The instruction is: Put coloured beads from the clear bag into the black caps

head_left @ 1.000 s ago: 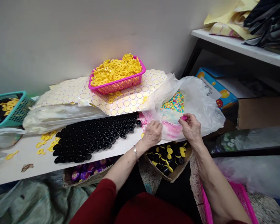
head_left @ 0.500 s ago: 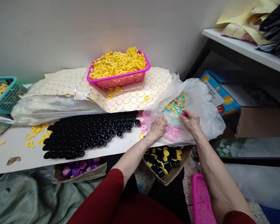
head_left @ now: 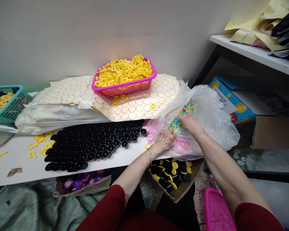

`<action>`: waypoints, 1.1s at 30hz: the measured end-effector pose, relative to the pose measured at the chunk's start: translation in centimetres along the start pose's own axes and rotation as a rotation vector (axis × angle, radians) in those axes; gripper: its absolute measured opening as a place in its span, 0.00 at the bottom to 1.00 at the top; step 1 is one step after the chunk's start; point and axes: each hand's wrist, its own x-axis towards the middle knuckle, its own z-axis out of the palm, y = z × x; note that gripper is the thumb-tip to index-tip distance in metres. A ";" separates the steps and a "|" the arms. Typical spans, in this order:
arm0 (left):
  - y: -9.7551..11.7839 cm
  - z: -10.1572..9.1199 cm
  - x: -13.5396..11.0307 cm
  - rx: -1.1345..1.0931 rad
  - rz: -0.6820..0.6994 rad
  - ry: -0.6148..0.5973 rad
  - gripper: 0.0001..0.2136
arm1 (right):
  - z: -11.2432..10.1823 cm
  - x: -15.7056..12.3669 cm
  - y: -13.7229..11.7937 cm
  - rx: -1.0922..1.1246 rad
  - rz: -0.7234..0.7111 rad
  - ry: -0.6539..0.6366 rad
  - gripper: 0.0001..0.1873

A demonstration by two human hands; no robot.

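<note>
A crumpled clear plastic bag (head_left: 212, 118) lies at the right end of the table, its mouth spread wide. Tiny multicoloured balls (head_left: 188, 107) show inside, with a dark pink spot among them. With its fingers curled, my left hand (head_left: 165, 141) grips the near left edge of the bag. My right hand (head_left: 190, 124) reaches into the opening, fingers closed and pointing down at the balls; its fingertips are hidden. Left of the bag, many small black cups (head_left: 98, 141) stand packed in rows, open side up.
Behind the cups, a pink basket (head_left: 125, 89) of yellow rings rests on sticker sheets (head_left: 132, 109). A teal basket (head_left: 16, 104) is at far left. Below the table edge are boxes of black-and-yellow pieces (head_left: 174, 170) and purple pieces (head_left: 79, 181). A shelf (head_left: 250, 53) juts in at right.
My right hand has moved left and deeper into the bag, over the balls; the pink thing at its fingertips is now out of sight. My left hand stays at the bag's edge.
</note>
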 end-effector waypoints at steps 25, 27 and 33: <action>-3.4 -0.1 -11.3 0.121 0.196 0.199 0.25 | -1.0 -9.2 -14.0 1.311 -0.024 0.051 0.15; -3.4 -0.3 -10.9 0.124 0.192 0.193 0.27 | 0.5 -8.8 -15.0 1.230 -0.034 0.019 0.15; -3.5 -0.1 -10.7 0.076 0.167 0.190 0.34 | 3.3 -6.5 -14.8 0.657 -0.276 0.057 0.14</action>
